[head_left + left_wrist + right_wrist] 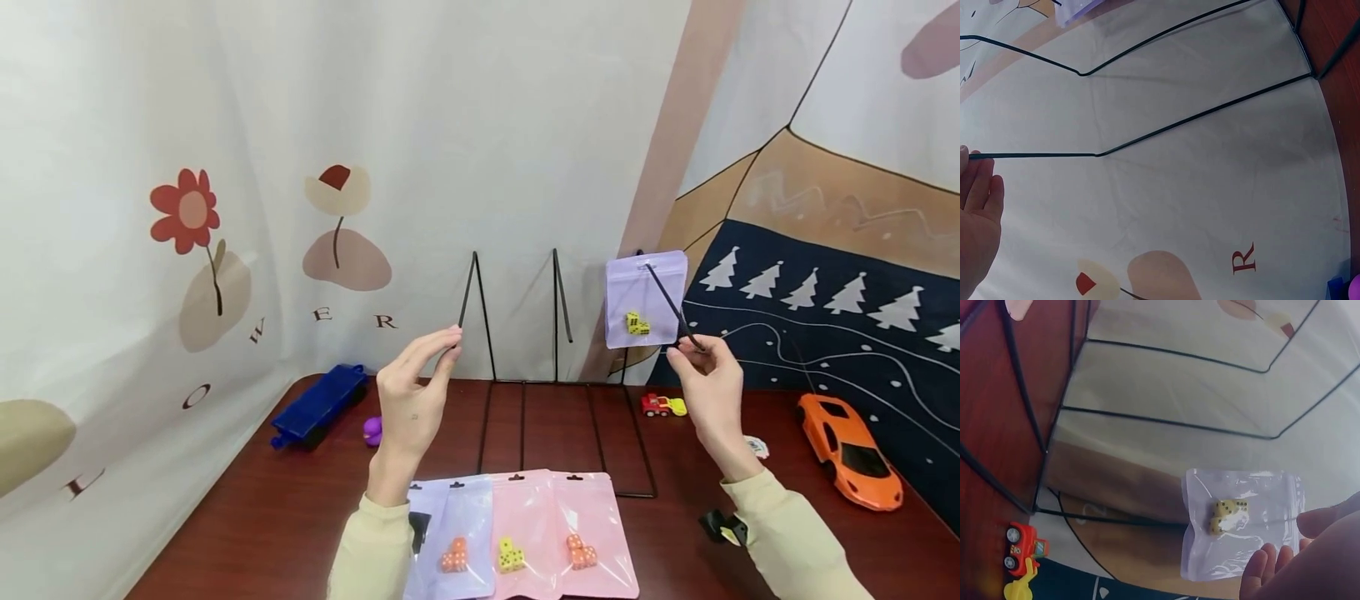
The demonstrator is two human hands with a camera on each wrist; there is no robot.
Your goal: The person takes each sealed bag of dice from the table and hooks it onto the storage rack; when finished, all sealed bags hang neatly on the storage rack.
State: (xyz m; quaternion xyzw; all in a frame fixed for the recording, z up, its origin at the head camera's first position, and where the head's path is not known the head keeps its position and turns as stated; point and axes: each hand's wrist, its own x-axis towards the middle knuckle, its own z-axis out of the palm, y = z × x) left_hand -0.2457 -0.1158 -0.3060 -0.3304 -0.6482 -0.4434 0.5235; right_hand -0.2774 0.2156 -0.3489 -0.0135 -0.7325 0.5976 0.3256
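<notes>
The rack (556,358) is smooth, dark metal wire; the hanging pouch (626,292) is glossy, translucent plastic film; its dice (634,323) look like smooth plastic; the tabletop (240,525) has a wood finish; the backdrop (487,125) is matt, creased cloth; the car (851,450) is glossy.

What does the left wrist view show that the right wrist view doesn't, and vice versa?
Left wrist only: the left hand, the printed letter R, plus bits of a blue toy trailer and a purple toy at the corner.

Right wrist only: the right hand, the yellow dice and the red-and-yellow toy truck.

Both: the black wire rack, the printed backdrop, the red-brown tabletop and the lilac pouch, just its edge in the left.
</notes>
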